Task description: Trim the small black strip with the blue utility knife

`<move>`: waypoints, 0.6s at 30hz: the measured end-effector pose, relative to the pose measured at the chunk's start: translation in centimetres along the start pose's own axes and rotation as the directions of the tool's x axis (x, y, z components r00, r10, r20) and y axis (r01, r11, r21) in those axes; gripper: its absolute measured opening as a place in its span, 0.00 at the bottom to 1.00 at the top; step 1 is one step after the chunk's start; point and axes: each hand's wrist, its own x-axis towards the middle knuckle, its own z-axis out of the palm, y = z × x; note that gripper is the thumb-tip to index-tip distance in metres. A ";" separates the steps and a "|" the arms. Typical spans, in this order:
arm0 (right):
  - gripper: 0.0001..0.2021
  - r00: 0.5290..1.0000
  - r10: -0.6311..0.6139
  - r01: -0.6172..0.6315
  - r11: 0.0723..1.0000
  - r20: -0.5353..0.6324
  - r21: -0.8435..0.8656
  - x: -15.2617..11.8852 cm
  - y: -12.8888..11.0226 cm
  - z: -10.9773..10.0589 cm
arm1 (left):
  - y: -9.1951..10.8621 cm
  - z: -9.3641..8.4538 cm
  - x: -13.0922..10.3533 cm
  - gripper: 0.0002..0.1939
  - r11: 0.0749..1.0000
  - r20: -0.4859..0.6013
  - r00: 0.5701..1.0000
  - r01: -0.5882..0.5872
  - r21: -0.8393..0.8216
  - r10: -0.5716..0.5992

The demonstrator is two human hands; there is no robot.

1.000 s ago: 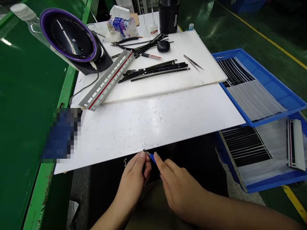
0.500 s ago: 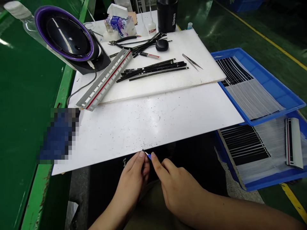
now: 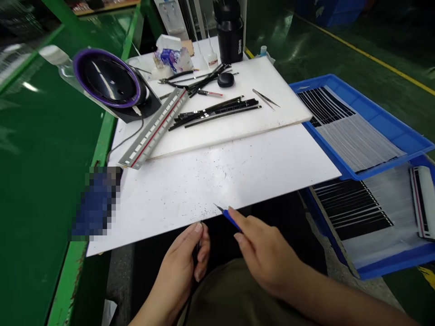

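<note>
In my right hand (image 3: pixel 267 246) is a craft knife (image 3: pixel 231 219) with a blue handle. Its thin pointed blade aims up and left, over the front edge of the white table (image 3: pixel 163 199). To its left, my left hand (image 3: pixel 185 253) is closed in a pinch on a thin black strip (image 3: pixel 201 222); only a small dark end shows above the thumb, the rest being mostly hidden by the fingers. The blade and the strip are apart. Tiny dark shavings (image 3: pixel 207 210) lie on the table just beyond my hands.
A white foam board (image 3: pixel 272 81) carries black strips (image 3: pixel 217 108), tweezers (image 3: pixel 267 98), cutters (image 3: pixel 176 79) and a black case (image 3: pixel 225 80). A slotted grey metal channel (image 3: pixel 154 129) leans at left near a purple-rimmed round device (image 3: pixel 107 77). Blue trays (image 3: pixel 370 120) with strips stand right.
My right hand has drawn the knife away from the left hand, to the right and slightly up. The left hand still pinches the strip. The whole view has shifted a little.
</note>
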 end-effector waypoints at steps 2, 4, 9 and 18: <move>0.25 0.991 -0.089 0.094 0.995 -0.100 0.039 1.1 1.3 -1.8 | 0.8 -0.3 -0.3 0.15 0.999 0.025 0.999 -0.045 0.029 0.045; 0.29 0.953 -0.208 0.205 0.978 -0.220 -0.039 2.7 2.8 -3.7 | 1.9 -0.7 -0.5 0.15 0.986 0.024 0.993 -0.120 0.117 0.118; 0.29 0.843 -0.375 0.216 0.892 -0.385 -0.396 7.0 6.1 -6.1 | 4.9 -1.2 -1.0 0.23 0.873 -0.001 0.964 -0.240 0.424 0.265; 0.17 0.881 -0.341 0.117 0.828 -0.327 -0.549 8.2 4.8 -5.9 | 5.7 0.6 -0.8 0.22 0.787 0.034 0.969 -0.218 0.576 0.243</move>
